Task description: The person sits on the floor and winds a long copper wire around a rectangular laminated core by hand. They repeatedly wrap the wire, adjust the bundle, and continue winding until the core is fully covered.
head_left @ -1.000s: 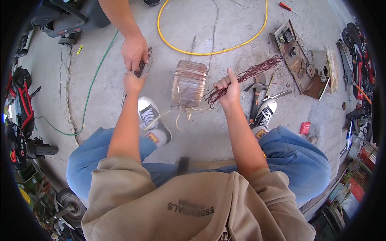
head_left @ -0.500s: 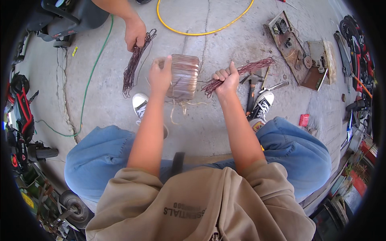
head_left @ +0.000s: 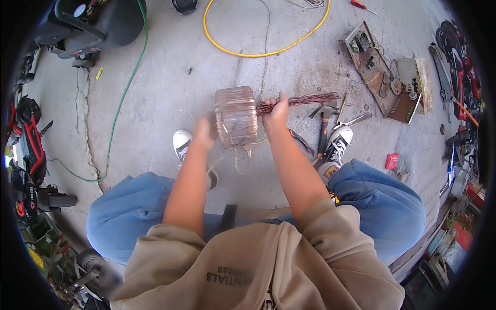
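In front of me is a barrel-shaped wound coil (head_left: 235,114), brownish and ribbed, with loose pale ends trailing from its near side. My left hand (head_left: 205,132) is at the coil's left side. Motion smears its fingers, and I cannot tell whether they grip. A bundle of dark red wire (head_left: 312,99) is in my right hand (head_left: 275,110), whose fingers are wrapped round its left end. The bundle sticks out to the right, and its inner end lies against or close to the coil's right face.
A hammer (head_left: 323,126), pliers (head_left: 302,142) and another metal tool (head_left: 356,119) lie by my right shoe (head_left: 337,147). Farther right sits an opened metal housing (head_left: 372,72). A yellow hose (head_left: 266,55) loops ahead; a green cord (head_left: 124,82) runs along the left. A red packet (head_left: 391,161) lies right.
The other person's hand and the second wire bundle at the left are gone from view. My right hand has brought its wire bundle left to the coil. My left hand has slid down the coil's side.
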Action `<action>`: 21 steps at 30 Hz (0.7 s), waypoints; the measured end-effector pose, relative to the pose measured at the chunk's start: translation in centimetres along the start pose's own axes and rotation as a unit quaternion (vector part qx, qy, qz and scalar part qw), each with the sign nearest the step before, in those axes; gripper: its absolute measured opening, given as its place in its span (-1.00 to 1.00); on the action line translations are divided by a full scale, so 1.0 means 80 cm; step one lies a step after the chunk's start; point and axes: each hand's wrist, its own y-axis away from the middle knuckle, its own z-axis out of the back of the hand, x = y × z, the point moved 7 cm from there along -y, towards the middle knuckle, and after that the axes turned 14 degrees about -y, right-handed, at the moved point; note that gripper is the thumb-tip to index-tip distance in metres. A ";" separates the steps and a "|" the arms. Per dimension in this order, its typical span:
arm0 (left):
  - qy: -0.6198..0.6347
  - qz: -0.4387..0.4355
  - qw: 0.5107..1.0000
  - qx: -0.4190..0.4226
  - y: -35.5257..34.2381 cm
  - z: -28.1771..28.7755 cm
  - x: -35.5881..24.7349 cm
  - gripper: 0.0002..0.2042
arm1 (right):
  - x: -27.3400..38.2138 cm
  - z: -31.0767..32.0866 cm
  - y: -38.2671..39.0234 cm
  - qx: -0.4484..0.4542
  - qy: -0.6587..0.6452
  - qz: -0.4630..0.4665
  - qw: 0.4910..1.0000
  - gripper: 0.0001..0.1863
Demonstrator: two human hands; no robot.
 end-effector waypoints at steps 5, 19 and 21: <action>-0.067 -0.032 0.997 0.030 0.026 -0.026 -0.027 -0.68 | 0.016 0.040 0.006 -0.005 0.233 -0.018 0.972 -0.66; -0.113 -0.105 0.988 -0.012 -0.037 0.020 0.022 -0.72 | 0.021 -0.005 0.030 0.082 0.304 -0.113 0.942 -0.69; -0.114 -0.100 0.988 -0.032 -0.029 0.021 0.012 -0.72 | 0.066 -0.011 0.014 0.063 0.242 -0.071 0.966 -0.72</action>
